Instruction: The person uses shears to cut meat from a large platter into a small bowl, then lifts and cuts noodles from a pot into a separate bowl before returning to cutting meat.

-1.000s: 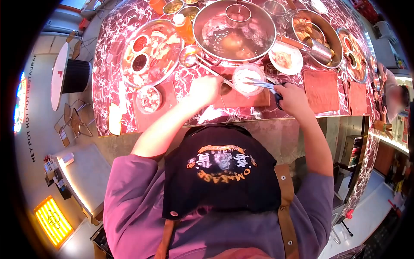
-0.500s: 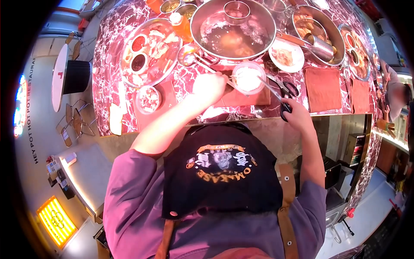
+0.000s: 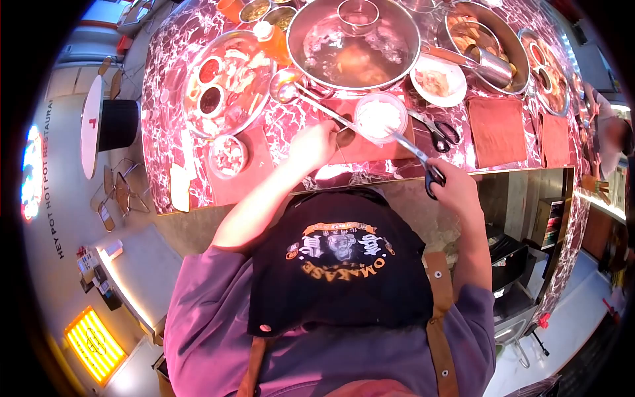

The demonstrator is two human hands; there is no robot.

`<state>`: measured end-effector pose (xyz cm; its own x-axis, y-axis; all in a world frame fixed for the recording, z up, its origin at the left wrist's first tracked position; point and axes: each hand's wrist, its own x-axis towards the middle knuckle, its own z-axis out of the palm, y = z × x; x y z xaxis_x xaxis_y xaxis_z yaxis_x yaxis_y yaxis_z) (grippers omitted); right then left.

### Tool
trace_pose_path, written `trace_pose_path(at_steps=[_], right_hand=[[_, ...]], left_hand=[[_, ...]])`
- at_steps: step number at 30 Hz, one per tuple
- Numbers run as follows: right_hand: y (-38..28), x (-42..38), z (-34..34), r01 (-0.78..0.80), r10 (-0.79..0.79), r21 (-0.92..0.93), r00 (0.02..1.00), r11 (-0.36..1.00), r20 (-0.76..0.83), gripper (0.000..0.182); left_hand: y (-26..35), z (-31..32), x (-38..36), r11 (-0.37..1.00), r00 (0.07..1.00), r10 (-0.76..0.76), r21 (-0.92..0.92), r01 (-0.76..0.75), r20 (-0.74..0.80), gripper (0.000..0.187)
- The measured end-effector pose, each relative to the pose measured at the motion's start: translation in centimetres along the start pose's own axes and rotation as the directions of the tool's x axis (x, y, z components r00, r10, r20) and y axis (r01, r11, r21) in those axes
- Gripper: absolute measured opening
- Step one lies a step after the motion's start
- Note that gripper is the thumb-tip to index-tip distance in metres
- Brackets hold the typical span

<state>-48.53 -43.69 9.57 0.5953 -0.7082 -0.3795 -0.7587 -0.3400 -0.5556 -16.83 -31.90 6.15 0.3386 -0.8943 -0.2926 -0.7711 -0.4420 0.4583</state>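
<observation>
In my right hand (image 3: 455, 188) is a pair of scissors (image 3: 431, 169), its blades pointing up-left at the near rim of a small white bowl (image 3: 380, 118) with pale contents. My left hand (image 3: 313, 143) is closed near the left side of that bowl, over the edge of a brown mat (image 3: 350, 151); what its fingers hold, if anything, is too small to make out. A long-handled ladle (image 3: 285, 86) lies just beyond it. A second pair of scissors (image 3: 444, 135) rests on the table right of the bowl.
Beyond my hands stands a large pot (image 3: 354, 49) of liquid. A round platter (image 3: 228, 83) of food and a small bowl (image 3: 228, 156) are left. A white plate (image 3: 438, 83) and another pot (image 3: 522, 76) are right. Another person (image 3: 603, 129) is at far right.
My left hand has drawn back down and left from the bowl. My right hand and its scissors have moved slightly nearer me, with the blades now lower against the bowl's rim.
</observation>
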Motion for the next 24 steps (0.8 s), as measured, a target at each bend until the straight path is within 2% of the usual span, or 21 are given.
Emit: trace_pose_path(at_steps=[3,4,5,8,9,11,12,13,14,15,16,17,18,19,20,21,23,24], right_hand=[[-1.2,0.6,0.3,0.035,-0.041,0.06,0.994,0.998,0.106,0.044],[-1.1,1.6,0.9,0.002,-0.012,0.069,0.99,0.998,0.142,0.044],[-0.4,2.3,1.5,0.002,-0.011,0.065,0.99,0.998,0.138,0.044],[1.3,3.3,2.1,-0.097,0.097,0.211,0.995,0.973,0.011,0.046],[1.7,3.1,1.9,-0.094,0.092,0.21,0.996,0.973,0.018,0.046],[2.4,2.3,1.5,-0.07,0.073,0.298,0.997,0.952,0.003,0.049],[2.5,2.0,1.5,-0.068,0.058,0.324,0.997,0.944,0.042,0.052],[2.5,1.8,1.5,-0.068,0.057,0.322,0.997,0.944,0.042,0.052],[2.3,1.5,1.5,-0.061,0.04,0.399,0.997,0.915,0.06,0.052],[2.1,1.4,1.4,-0.055,0.022,0.472,0.997,0.88,0.075,0.052],[3.4,1.8,2.4,-0.018,-0.005,0.554,0.999,0.832,0.04,0.051],[3.8,1.9,2.7,-0.015,-0.006,0.549,0.999,0.836,0.037,0.051],[3.9,1.9,2.9,-0.045,0.052,0.625,0.999,0.779,0.007,0.049],[4.1,1.9,3.1,-0.068,0.109,0.695,0.994,0.716,-0.015,0.049],[4.7,2.0,3.4,-0.077,0.137,0.719,0.99,0.691,-0.025,0.047],[4.8,1.9,3.7,-0.071,0.118,0.709,0.993,0.701,-0.017,0.047],[4.6,1.5,4.2,-0.109,0.246,0.805,0.968,0.583,-0.047,0.046],[4.5,1.2,4.6,-0.105,0.265,0.806,0.962,0.582,-0.066,0.044]], left_hand=[[-0.2,0.7,-0.2,0.995,1.0,-0.023,-0.094,0.024,0.008,0.023],[0.0,0.9,-0.3,0.991,1.0,-0.022,-0.133,0.024,0.02,0.023],[0.1,0.9,-0.4,0.99,1.0,-0.019,-0.137,0.021,0.017,0.023],[-0.9,1.2,-0.8,0.97,0.993,-0.066,-0.228,0.088,0.102,0.023],[-1.5,1.5,-1.0,0.969,0.992,-0.075,-0.229,0.096,0.101,0.023],[-2.1,1.7,-1.3,0.872,0.971,-0.108,-0.449,0.196,0.214,0.02],[-2.0,1.6,-1.4,0.871,0.971,-0.109,-0.45,0.197,0.213,0.02],[-1.8,1.4,-1.6,0.797,0.961,-0.108,-0.556,0.238,0.256,0.019],[-1.6,1.2,-1.7,0.709,0.95,-0.098,-0.649,0.277,0.298,0.019],[-1.6,1.7,-1.6,0.709,0.951,-0.093,-0.651,0.272,0.296,0.019],[-2.0,2.7,-1.5,0.56,0.951,-0.042,-0.781,0.276,0.307,0.019],[-2.6,4.1,-1.3,0.387,0.952,0.01,-0.879,0.278,0.305,0.02],[-3.7,6.2,-0.2,0.445,0.967,0.067,-0.875,0.19,0.244,0.017],[-4.0,8.3,0.9,0.436,0.97,0.061,-0.881,0.186,0.235,0.017],[-3.5,10.6,2.3,0.637,1.0,-0.002,-0.771,0.001,0.0,0.017],[-2.8,12.4,3.7,0.809,0.97,-0.016,-0.573,-0.131,-0.244,0.019],[-2.3,14.6,6.5,0.808,0.981,-0.128,-0.589,0.019,-0.144,0.024],[-2.0,16.0,7.2,0.761,0.961,-0.166,-0.649,-0.018,-0.221,0.025]])
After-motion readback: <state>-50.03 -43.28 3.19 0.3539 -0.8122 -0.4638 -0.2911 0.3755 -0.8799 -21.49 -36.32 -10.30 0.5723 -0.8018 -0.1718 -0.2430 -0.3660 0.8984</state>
